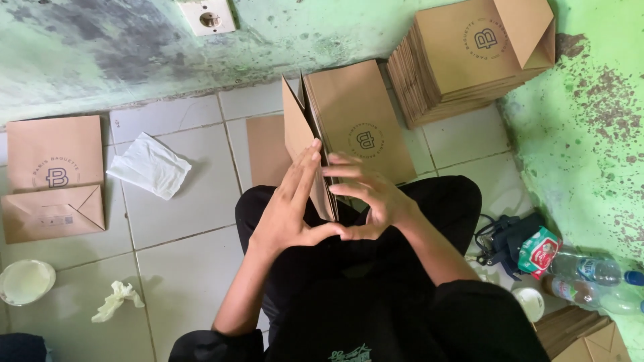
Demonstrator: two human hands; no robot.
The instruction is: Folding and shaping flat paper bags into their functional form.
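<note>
A brown paper bag [342,127], printed with a round dark emblem, stands tilted on the person's lap, its long axis running away from the body toward the wall, the open mouth end pointing up and away. The left hand [290,204] lies flat with fingers straight and together against the bag's side flap, while the right hand [365,194] has its fingers spread and curled over the near edge; the two thumbs meet just below the bag, so both hands press on it rather than clamp it. The work looks to be at the folding stage, creasing the side gusset flat; the next move would likely call for an even press along the fold so the panels line up. Beyond the right hand's fingertips sits a tall stack of flat bags [463,60]. Out past the left hand lie two finished bags [54,177], a white cloth [149,165], a crumpled tissue [117,299] and a white bowl [25,281]. Beside the right forearm lie plastic bottles [590,278].
</note>
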